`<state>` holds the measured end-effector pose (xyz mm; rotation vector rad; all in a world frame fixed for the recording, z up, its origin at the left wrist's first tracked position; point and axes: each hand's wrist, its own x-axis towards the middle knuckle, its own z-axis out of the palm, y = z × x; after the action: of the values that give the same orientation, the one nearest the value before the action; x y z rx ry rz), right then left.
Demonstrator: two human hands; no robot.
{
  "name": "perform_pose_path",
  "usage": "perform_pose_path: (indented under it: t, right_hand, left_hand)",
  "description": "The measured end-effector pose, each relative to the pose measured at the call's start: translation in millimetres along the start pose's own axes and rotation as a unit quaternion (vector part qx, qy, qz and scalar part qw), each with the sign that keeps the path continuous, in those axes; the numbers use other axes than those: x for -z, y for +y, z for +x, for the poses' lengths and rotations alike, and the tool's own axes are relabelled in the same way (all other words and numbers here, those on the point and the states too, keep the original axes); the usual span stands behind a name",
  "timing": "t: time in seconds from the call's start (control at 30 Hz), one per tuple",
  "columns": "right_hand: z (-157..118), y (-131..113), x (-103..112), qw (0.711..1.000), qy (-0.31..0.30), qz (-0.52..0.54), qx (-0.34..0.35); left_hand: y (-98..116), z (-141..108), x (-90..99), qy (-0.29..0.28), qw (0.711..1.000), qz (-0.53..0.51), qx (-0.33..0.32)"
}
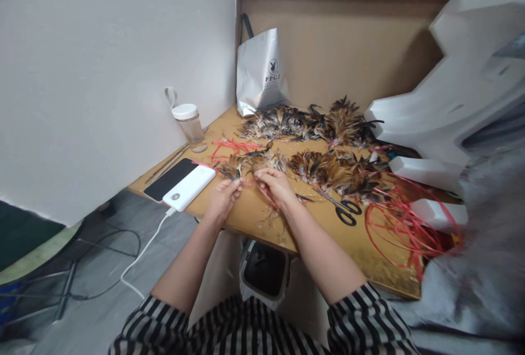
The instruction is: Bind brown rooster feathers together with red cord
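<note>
Over the near edge of the wooden table, my left hand is closed in a pinch on a small feather bunch of brown and dark feathers. Close beside it, my right hand pinches a pink plastic string, part of which hangs down below the fingers. A short stretch of pink shows between the two hands. Just behind them lies a row of brown feathers. Black-handled scissors rest on the table to the right of my right hand.
A white power bank and a phone lie at the left edge, near a lidded cup. Behind are cut red strips, more feathers and a silver bag. Tangled red string lies right; a bin stands below.
</note>
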<state>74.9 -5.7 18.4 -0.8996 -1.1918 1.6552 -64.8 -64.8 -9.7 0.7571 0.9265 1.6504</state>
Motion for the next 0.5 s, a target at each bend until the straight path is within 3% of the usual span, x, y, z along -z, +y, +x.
perform_pose_path:
  t: [0.13,0.27,0.4,0.5]
  right_hand:
    - [7,-7,11,0.987,-0.018,0.159,-0.031]
    - [12,-21,24,0.959,-0.009,0.28,-0.047]
    - [14,-39,45,0.92,0.019,0.39,-0.019]
    - [14,-49,64,0.894,0.046,0.445,0.025]
  left_hand:
    - [11,1,13.4,-0.002,0.998,0.046,0.039]
    - [37,6,29.3,0.002,0.989,0.145,0.036]
    - [66,15,36.8,0.007,0.947,0.322,0.009]
    - [77,27,39.1,0.009,0.915,0.402,-0.003]
